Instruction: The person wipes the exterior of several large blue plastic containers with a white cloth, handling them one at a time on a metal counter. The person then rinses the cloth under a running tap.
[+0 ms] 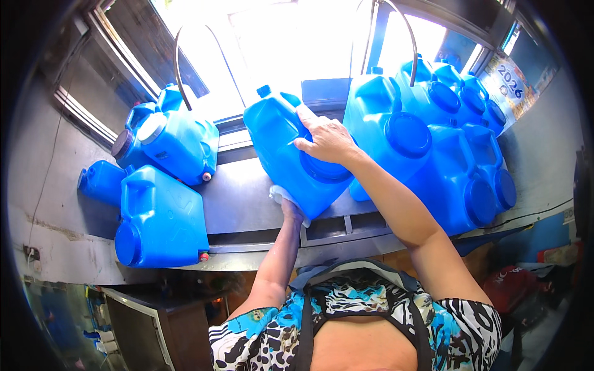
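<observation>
A blue plastic water jug [278,136] leans tilted in front of me over the metal counter, its small blue cap at the top. My right hand [328,137] grips it near the handle, thumb and fingers on the upper side, partly covering the large round blue lid [325,168]. Low on the same jug, my left hand [292,211] presses a white cloth [276,193] against its side. The left fingers are mostly hidden beneath the jug and cloth.
Several blue jugs crowd the right, the nearest jug [387,136] beside the held one. More stand left, including a jug [164,216] at the counter edge. Curved metal spouts [177,59] rise behind. The metal counter [232,191] has a slotted recess [325,227] along its front.
</observation>
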The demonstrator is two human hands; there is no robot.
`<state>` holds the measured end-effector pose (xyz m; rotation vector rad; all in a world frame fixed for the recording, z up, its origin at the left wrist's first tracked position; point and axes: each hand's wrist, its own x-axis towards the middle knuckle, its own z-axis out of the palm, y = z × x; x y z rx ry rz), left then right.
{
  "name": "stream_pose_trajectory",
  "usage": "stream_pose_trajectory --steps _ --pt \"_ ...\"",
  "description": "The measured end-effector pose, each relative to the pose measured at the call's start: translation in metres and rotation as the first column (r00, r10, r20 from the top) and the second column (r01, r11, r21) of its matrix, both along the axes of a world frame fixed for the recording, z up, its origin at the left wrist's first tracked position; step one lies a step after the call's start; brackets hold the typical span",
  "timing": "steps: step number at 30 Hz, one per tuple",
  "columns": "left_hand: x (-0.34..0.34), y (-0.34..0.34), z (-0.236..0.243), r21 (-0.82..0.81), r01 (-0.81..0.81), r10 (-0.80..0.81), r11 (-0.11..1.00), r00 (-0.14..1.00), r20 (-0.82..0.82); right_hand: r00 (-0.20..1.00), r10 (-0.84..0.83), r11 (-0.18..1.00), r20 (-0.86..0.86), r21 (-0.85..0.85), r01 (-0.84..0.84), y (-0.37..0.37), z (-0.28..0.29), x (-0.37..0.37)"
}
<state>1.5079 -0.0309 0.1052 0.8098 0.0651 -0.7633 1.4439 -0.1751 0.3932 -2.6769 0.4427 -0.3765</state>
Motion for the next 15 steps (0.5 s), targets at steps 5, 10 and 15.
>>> stream_pose_trajectory --steps 5,10,15 --pt "0.02 -0.007 0.072 0.269 -0.333 0.035 0.904 0.683 0.73 1.0 0.011 1.0 -0.028 0.009 -0.011 -0.002 0.003 -0.007" --pt "0.057 0.004 0.198 0.119 -0.419 -0.244 0.9 -0.258 0.935 0.992 0.123 0.992 0.029 -0.002 -0.123 -0.011 0.003 -0.023" --pt "0.078 -0.011 0.248 0.396 -0.263 -0.473 0.88 -0.414 0.777 0.977 0.173 0.984 0.121 0.023 -0.177 -0.021 -0.005 -0.043"
